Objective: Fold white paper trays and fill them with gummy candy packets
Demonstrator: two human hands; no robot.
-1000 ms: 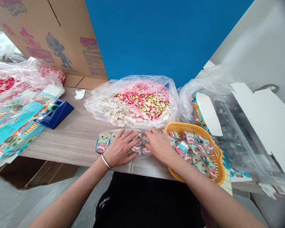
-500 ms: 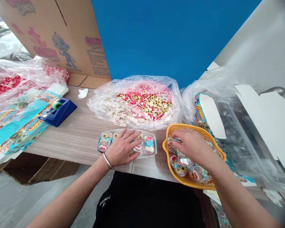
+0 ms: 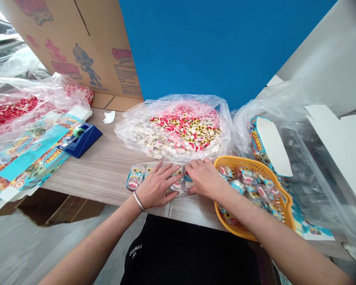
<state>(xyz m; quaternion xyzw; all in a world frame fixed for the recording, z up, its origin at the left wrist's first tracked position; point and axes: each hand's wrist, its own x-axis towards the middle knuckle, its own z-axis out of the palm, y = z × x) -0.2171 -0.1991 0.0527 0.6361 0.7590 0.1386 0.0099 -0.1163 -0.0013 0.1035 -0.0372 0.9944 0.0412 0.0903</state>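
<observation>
A clear plastic tray (image 3: 135,179) of small candy packs lies near the table's front edge. My left hand (image 3: 157,186) rests flat on it, fingers spread, a metal bangle on the wrist. My right hand (image 3: 203,178) is at the tray's right end, fingers curled down over a candy pack there; the pack is mostly hidden. An orange basket (image 3: 284,200) with several wrapped candy packs stands just right of that hand.
A clear bag of loose gummy candies (image 3: 180,128) lies behind the tray. A blue tape dispenser (image 3: 83,138) and printed flat cartons (image 3: 23,162) lie at left, a cardboard box (image 3: 86,47) behind. At right are plastic bags and a folded carton (image 3: 267,144).
My right hand has come back from the orange basket to the right end of the tray. My left hand stayed flat on the tray. The view shifted slightly.
</observation>
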